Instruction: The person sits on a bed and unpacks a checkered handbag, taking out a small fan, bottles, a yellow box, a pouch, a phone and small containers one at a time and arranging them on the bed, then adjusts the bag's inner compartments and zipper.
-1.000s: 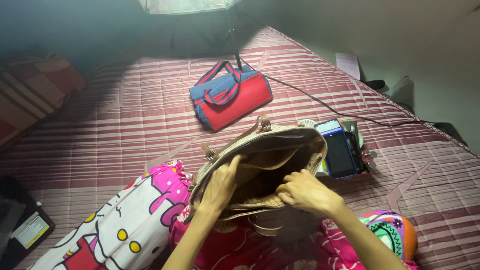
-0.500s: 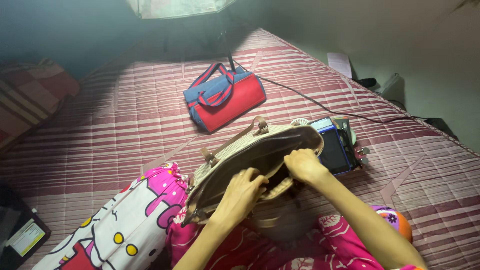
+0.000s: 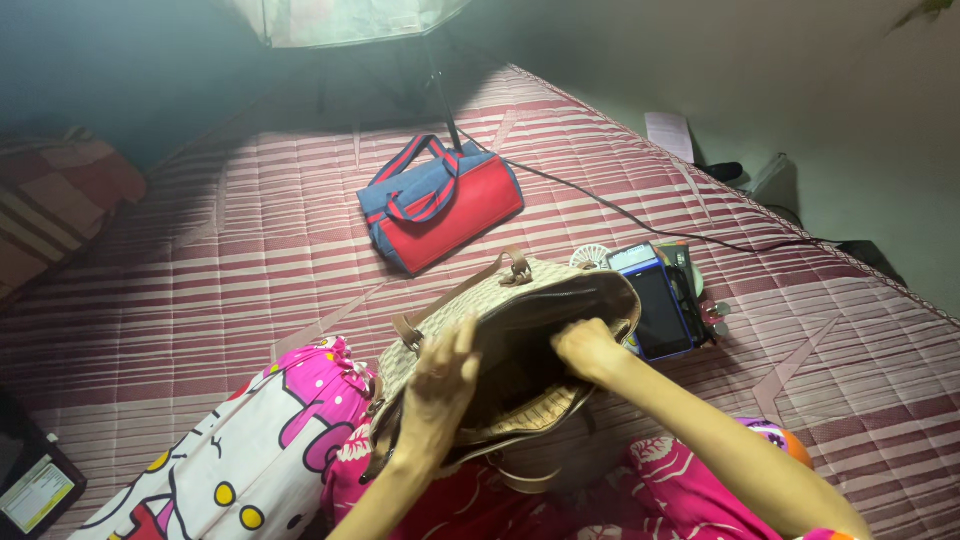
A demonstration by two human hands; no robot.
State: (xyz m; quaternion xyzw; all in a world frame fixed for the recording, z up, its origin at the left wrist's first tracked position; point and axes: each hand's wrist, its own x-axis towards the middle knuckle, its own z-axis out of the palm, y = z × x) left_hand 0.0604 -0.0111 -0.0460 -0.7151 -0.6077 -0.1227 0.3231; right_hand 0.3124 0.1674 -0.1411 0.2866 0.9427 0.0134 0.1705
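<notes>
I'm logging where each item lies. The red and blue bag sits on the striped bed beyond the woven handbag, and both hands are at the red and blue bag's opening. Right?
Not quite. In the head view both the left hand and the right hand are at the opening of the woven handbag, not the red and blue bag, which lies untouched beyond it on the striped bed.

Both hands in woven handbag
</notes>
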